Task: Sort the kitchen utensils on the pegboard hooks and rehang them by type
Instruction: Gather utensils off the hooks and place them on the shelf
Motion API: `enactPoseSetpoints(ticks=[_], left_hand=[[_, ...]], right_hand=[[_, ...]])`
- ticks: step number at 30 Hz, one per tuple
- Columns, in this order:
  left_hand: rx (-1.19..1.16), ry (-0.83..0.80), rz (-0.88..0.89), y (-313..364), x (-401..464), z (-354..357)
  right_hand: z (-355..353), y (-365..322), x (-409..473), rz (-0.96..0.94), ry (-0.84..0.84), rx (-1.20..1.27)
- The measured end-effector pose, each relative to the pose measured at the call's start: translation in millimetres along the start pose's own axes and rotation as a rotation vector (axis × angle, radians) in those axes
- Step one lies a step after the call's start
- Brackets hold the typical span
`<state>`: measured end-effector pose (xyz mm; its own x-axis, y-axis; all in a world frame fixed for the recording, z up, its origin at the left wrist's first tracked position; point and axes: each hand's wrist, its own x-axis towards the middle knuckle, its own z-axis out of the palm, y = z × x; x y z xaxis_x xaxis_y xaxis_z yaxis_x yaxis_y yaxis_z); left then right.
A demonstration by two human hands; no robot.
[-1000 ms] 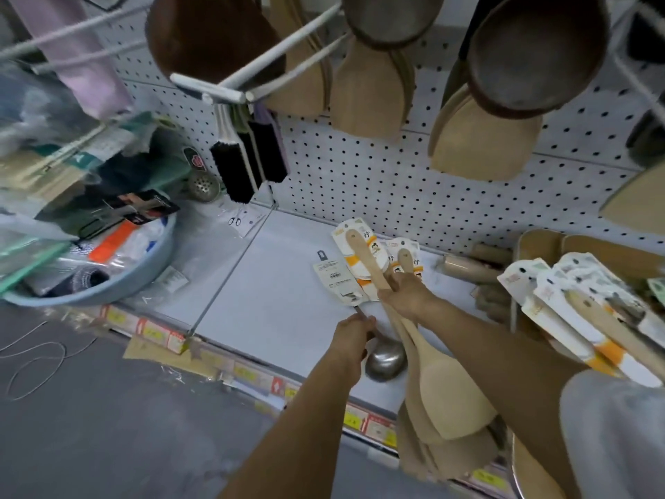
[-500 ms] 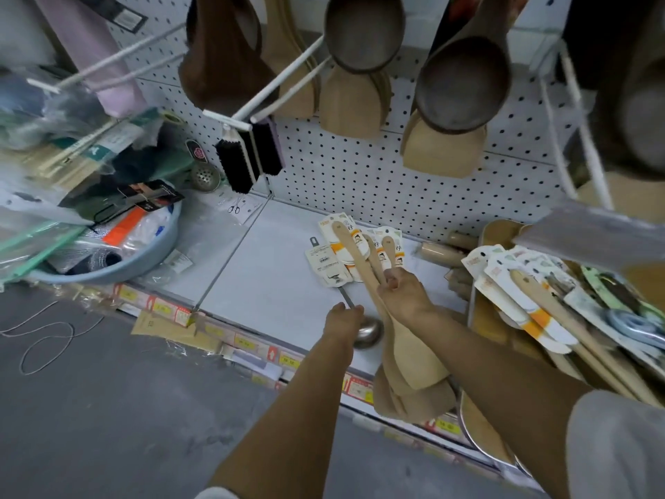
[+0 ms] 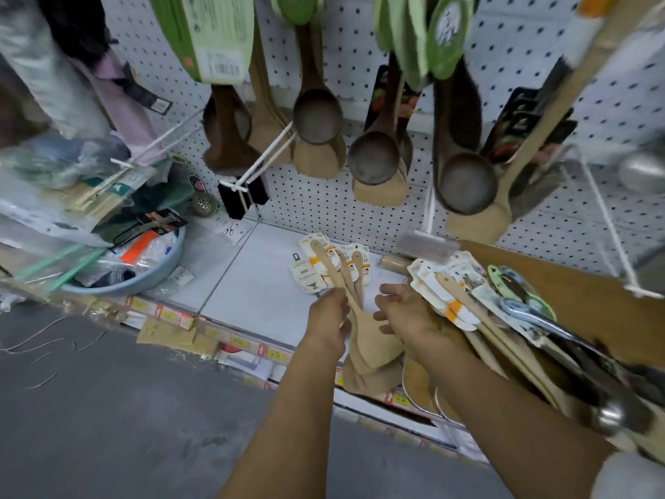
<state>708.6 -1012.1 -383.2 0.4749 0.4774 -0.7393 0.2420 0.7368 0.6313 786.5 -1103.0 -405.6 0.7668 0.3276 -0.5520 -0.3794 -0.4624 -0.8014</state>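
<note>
My left hand (image 3: pixel 329 318) grips a bundle of pale wooden spatulas (image 3: pixel 370 340) by their handles, their card labels (image 3: pixel 324 264) fanned out above the white shelf (image 3: pixel 259 286). My right hand (image 3: pixel 405 311) hovers just right of the bundle with fingers spread and holds nothing. The metal ladle seen earlier is hidden. On the white pegboard (image 3: pixel 324 203) hang dark wooden ladles (image 3: pixel 316 113) and pale wooden spatulas (image 3: pixel 381 189) on white hooks (image 3: pixel 266 160).
A pile of labelled wooden spoons and metal tools (image 3: pixel 485 304) lies on a brown board (image 3: pixel 575 293) at the right. A blue basin (image 3: pixel 151 271) full of packaged goods sits at the left. Black brushes (image 3: pixel 241 196) hang low. Grey floor lies below the shelf edge.
My right hand has let go of the spatula bundle and opened beside it. My left hand now holds the bundle. The view has tilted up, showing more of the pegboard.
</note>
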Motion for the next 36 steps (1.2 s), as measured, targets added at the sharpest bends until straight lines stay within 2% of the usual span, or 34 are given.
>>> enactPoseSetpoints(ticks=[4, 8, 12, 15, 20, 23, 29, 36], left_hand=[[-0.051, -0.032, 0.069, 15.6, -41.3, 16.5], [-0.070, 0.005, 0.153, 31.7, -73.1, 32.3], [-0.303, 0.077, 0.295, 46.0, -105.2, 48.9], [-0.374, 0.085, 0.405, 52.4, -126.2, 61.2], [-0.351, -0.004, 0.550, 70.5, -150.8, 86.0], [-0.271, -0.057, 0.604, 83.3, -157.1, 97.3], [-0.147, -0.126, 0.611, 103.5, -168.1, 108.3], [-0.127, -0.151, 0.589, 110.6, -169.2, 114.2]], right_hand=[[-28.9, -20.9, -26.8, -0.009, 0.066, 0.160], [-55.5, -46.0, -51.1, -0.047, 0.107, 0.263], [-83.9, -62.1, -66.6, -0.180, 0.268, 0.252], [-100.6, -71.1, -74.6, -0.236, 0.384, 0.258], [-132.6, -110.3, -80.7, -0.417, 0.524, 0.260], [-152.2, -140.4, -71.0, -0.437, 0.560, 0.255], [-180.6, -186.8, -56.0, -0.407, 0.529, 0.195], [-185.0, -208.8, -53.8, -0.355, 0.328, 0.226]])
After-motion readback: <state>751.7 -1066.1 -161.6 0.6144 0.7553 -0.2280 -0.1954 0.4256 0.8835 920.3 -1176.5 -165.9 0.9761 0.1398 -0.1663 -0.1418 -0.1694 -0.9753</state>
